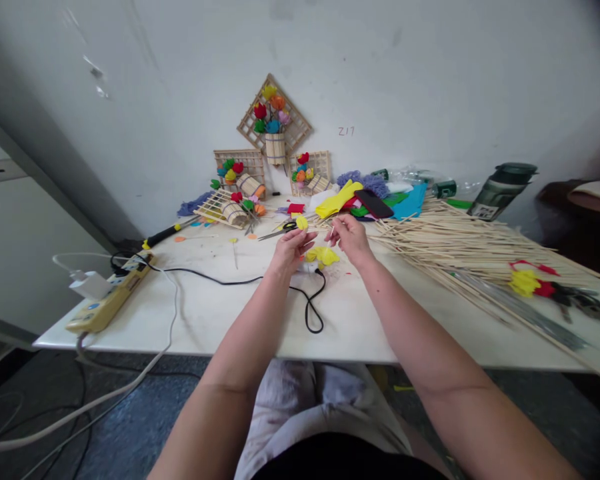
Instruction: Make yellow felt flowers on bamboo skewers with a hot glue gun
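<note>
My left hand (293, 248) rests low over the white table (220, 313), fingers curled toward yellow felt pieces (322, 255) lying between both hands. A small yellow piece (302, 222) shows just above its fingertips; whether the hand grips anything is unclear. My right hand (349, 237) pinches a thin wooden stick (331, 233) that stands nearly upright above the yellow felt. Scissors (279, 231) lie just beyond my left hand.
A black cable (310, 312) loops in front of the hands. A yellow power strip (111, 299) sits at the left edge. Bamboo sticks (460, 250) are heaped on the right beside finished felt flowers (530, 283). Lattice flower decorations (275, 130), felt sheets (375, 200) and a bottle (500, 190) line the wall.
</note>
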Demonstrator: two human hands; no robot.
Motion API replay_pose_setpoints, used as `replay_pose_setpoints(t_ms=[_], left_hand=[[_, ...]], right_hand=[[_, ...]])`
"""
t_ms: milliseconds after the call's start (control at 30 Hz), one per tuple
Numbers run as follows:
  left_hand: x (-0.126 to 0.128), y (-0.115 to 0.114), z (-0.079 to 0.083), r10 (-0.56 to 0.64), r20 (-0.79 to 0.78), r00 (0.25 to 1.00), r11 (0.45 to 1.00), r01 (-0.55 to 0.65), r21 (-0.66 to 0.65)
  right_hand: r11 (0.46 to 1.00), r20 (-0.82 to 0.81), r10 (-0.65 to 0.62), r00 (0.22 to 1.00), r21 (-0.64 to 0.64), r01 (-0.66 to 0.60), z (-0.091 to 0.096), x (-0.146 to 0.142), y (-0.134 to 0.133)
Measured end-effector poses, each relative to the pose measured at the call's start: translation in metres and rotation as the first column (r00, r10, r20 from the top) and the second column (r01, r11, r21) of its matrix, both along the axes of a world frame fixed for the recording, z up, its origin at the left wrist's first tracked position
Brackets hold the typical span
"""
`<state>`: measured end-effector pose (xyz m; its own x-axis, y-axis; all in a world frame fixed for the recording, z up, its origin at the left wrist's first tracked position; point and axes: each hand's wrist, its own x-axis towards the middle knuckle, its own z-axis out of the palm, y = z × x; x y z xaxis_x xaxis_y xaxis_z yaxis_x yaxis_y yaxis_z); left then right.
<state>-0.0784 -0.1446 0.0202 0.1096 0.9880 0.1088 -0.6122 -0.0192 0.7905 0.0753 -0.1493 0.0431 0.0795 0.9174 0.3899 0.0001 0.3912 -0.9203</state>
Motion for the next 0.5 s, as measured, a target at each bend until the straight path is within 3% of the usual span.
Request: replay_pose_setpoints(t_ms=[233, 500], left_hand=[[-0.001, 0.000, 0.001, 0.002, -0.004, 1.000, 0.999, -0.002, -0.035], [0.001, -0.001, 0.004, -0.021, 0.009, 1.000, 1.000, 0.021, -0.007]], right_hand=[[0.987, 0.264, 0.135, 0.955, 0.054, -0.155, -0.009, -0.011, -0.003], [0.989, 0.286, 0.115, 0.951, 0.052, -0.136, -0.013, -0.015, -0.003]])
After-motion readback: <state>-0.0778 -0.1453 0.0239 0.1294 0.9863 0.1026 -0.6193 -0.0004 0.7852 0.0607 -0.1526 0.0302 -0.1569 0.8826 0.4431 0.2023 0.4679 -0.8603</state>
